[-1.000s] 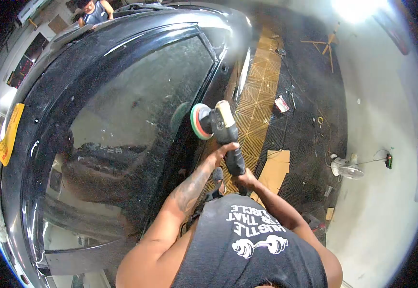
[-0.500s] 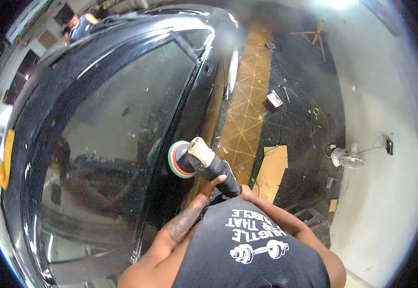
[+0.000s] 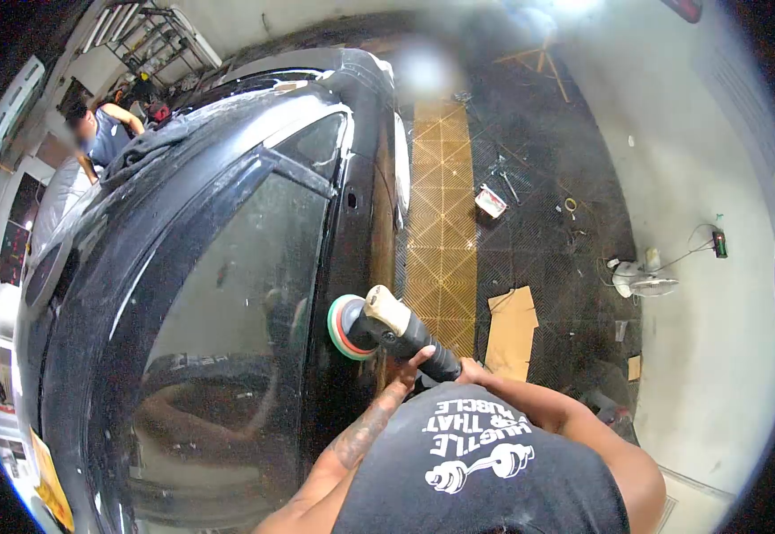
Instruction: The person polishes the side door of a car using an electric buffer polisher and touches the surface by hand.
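Note:
Both my hands hold a polisher (image 3: 416, 337) with a black body and a pale, worn head cover. Its round pad (image 3: 343, 329), layered in green, white and orange, faces the black car door (image 3: 344, 258) just below the window. Whether the pad touches the panel I cannot tell. My left hand (image 3: 417, 363), on the tattooed arm, is closed around the near part of the polisher body. Closed at the rear end of the handle is my right hand (image 3: 471, 371), partly hidden behind the body and my shirt.
The car window (image 3: 227, 311) fills the left side. On the dark grid floor lie cardboard (image 3: 512, 334), a small box (image 3: 490, 202) and a tape roll (image 3: 570, 205). A fan (image 3: 645, 279) stands by the right wall. Another person (image 3: 107, 133) leans over the car's far side.
My view has shifted, showing more of the car's far end and the room behind. The polisher sits slightly lower in view, still in both hands. The other person now bends forward over the car.

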`<action>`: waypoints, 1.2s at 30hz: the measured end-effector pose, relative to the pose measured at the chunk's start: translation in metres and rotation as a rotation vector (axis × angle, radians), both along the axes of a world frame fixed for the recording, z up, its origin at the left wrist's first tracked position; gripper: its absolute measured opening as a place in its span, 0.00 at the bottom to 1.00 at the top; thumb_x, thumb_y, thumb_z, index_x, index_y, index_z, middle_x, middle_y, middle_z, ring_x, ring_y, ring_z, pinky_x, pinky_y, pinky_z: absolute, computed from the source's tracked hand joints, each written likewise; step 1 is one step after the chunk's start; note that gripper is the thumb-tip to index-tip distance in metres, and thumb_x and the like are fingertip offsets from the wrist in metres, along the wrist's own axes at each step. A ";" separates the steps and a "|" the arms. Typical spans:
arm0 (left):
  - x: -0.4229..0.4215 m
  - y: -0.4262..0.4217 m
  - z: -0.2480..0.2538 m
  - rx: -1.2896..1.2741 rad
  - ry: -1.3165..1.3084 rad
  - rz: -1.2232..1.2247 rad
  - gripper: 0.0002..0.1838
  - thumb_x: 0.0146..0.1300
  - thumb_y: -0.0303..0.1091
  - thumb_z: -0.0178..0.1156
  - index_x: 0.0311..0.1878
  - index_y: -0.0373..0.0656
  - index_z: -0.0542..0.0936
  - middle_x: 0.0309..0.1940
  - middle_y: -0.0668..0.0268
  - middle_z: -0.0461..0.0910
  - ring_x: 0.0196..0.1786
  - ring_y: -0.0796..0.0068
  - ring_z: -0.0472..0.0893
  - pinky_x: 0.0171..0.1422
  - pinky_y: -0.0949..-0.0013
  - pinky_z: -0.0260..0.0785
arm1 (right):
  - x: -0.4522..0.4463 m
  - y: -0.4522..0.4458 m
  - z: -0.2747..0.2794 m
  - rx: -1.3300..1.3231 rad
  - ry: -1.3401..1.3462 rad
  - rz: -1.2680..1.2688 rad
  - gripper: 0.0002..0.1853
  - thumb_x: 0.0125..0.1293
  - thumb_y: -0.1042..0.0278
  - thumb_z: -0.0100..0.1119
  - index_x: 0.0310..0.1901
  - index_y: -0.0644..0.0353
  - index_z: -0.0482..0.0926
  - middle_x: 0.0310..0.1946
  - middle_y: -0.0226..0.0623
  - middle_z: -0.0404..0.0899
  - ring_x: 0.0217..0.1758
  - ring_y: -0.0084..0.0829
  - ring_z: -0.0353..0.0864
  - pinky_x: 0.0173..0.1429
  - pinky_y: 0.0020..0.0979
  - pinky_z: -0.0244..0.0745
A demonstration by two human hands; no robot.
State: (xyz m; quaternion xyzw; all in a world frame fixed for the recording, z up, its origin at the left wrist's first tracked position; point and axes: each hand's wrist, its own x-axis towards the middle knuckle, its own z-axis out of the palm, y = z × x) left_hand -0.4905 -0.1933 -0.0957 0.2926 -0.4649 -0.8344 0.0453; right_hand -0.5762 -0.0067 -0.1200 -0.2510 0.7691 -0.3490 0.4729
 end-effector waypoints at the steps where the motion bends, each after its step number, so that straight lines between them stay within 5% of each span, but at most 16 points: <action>1: -0.010 -0.004 0.003 0.009 0.001 -0.028 0.27 0.50 0.44 0.72 0.52 0.42 0.78 0.44 0.63 0.81 0.46 0.65 0.82 0.58 0.60 0.74 | -0.008 -0.007 -0.005 0.054 0.015 0.024 0.33 0.37 0.49 0.79 0.45 0.58 0.84 0.40 0.43 0.86 0.46 0.35 0.87 0.51 0.39 0.78; 4: -0.043 -0.019 0.007 0.052 -0.002 -0.138 0.26 0.51 0.45 0.72 0.51 0.42 0.79 0.43 0.63 0.82 0.45 0.65 0.82 0.58 0.60 0.74 | -0.034 -0.017 -0.012 0.141 0.008 -0.096 0.30 0.40 0.50 0.77 0.45 0.57 0.84 0.41 0.43 0.86 0.46 0.35 0.86 0.50 0.38 0.78; 6: -0.069 -0.034 0.010 0.104 -0.014 -0.235 0.25 0.52 0.47 0.71 0.50 0.42 0.80 0.42 0.63 0.83 0.44 0.65 0.83 0.58 0.60 0.74 | -0.056 -0.028 0.013 0.001 -0.018 -0.190 0.22 0.41 0.52 0.73 0.31 0.63 0.84 0.29 0.42 0.84 0.33 0.32 0.84 0.42 0.38 0.77; 9: -0.114 -0.060 0.012 0.196 -0.074 -0.378 0.24 0.53 0.48 0.70 0.48 0.42 0.81 0.41 0.63 0.84 0.43 0.66 0.83 0.58 0.60 0.74 | -0.080 -0.041 -0.068 -0.097 -0.056 -0.190 0.16 0.43 0.57 0.69 0.31 0.61 0.83 0.27 0.38 0.83 0.31 0.29 0.81 0.39 0.36 0.76; 12: -0.149 -0.082 0.009 0.246 -0.132 -0.459 0.23 0.54 0.50 0.69 0.46 0.42 0.82 0.39 0.64 0.85 0.42 0.66 0.84 0.59 0.60 0.74 | -0.082 -0.063 -0.068 -0.179 -0.163 -0.270 0.15 0.44 0.59 0.67 0.31 0.60 0.82 0.27 0.36 0.83 0.29 0.28 0.80 0.38 0.36 0.76; 13: -0.152 -0.086 0.008 0.246 -0.147 -0.464 0.23 0.55 0.51 0.69 0.46 0.42 0.83 0.39 0.64 0.85 0.42 0.66 0.84 0.59 0.60 0.74 | -0.082 -0.067 -0.035 -0.168 -0.210 -0.241 0.16 0.44 0.59 0.68 0.33 0.60 0.82 0.27 0.36 0.83 0.30 0.29 0.81 0.39 0.37 0.76; 20: -0.089 -0.049 0.041 -0.043 0.045 -0.067 0.23 0.56 0.51 0.68 0.45 0.42 0.83 0.38 0.64 0.86 0.41 0.66 0.85 0.58 0.60 0.75 | -0.086 -0.055 -0.037 -0.110 -0.065 -0.009 0.22 0.42 0.55 0.72 0.38 0.60 0.85 0.32 0.40 0.86 0.37 0.36 0.86 0.44 0.38 0.78; 21: -0.086 -0.046 0.040 -0.076 0.067 -0.011 0.23 0.56 0.51 0.68 0.45 0.42 0.83 0.38 0.64 0.86 0.41 0.66 0.85 0.58 0.61 0.75 | -0.095 -0.055 -0.037 -0.103 -0.070 0.090 0.24 0.48 0.56 0.73 0.47 0.56 0.82 0.43 0.39 0.85 0.47 0.35 0.84 0.54 0.39 0.76; 25: -0.112 -0.057 0.031 0.052 -0.008 -0.102 0.23 0.56 0.52 0.68 0.44 0.41 0.83 0.37 0.64 0.86 0.41 0.67 0.85 0.57 0.61 0.76 | -0.113 -0.059 -0.075 -0.110 -0.046 0.039 0.27 0.38 0.52 0.73 0.40 0.61 0.84 0.40 0.48 0.86 0.44 0.44 0.86 0.48 0.41 0.79; 28: -0.156 -0.078 0.016 0.234 -0.132 -0.297 0.23 0.56 0.52 0.67 0.44 0.41 0.83 0.37 0.64 0.86 0.41 0.67 0.85 0.57 0.61 0.76 | -0.132 -0.067 -0.078 -0.086 -0.038 -0.022 0.26 0.37 0.49 0.74 0.36 0.59 0.84 0.33 0.44 0.86 0.37 0.40 0.86 0.44 0.39 0.80; 29: -0.169 -0.081 0.010 0.280 -0.163 -0.337 0.23 0.56 0.52 0.67 0.44 0.41 0.83 0.37 0.64 0.86 0.41 0.67 0.85 0.57 0.61 0.76 | -0.141 -0.066 -0.030 -0.052 -0.102 -0.015 0.26 0.37 0.47 0.74 0.37 0.58 0.85 0.31 0.41 0.86 0.36 0.36 0.86 0.43 0.38 0.80; 31: -0.182 -0.081 0.014 0.325 -0.206 -0.333 0.23 0.56 0.52 0.67 0.44 0.41 0.83 0.38 0.63 0.86 0.40 0.67 0.85 0.55 0.61 0.77 | -0.144 -0.070 -0.102 -0.110 -0.134 -0.045 0.26 0.38 0.48 0.73 0.38 0.57 0.85 0.33 0.39 0.86 0.37 0.35 0.86 0.43 0.38 0.80; 36: -0.154 -0.064 0.039 0.231 -0.107 -0.181 0.21 0.54 0.44 0.70 0.46 0.42 0.81 0.38 0.65 0.84 0.39 0.70 0.84 0.54 0.64 0.78 | -0.153 -0.061 -0.079 -0.217 -0.080 0.064 0.31 0.38 0.51 0.73 0.46 0.58 0.84 0.41 0.41 0.86 0.43 0.35 0.86 0.49 0.37 0.79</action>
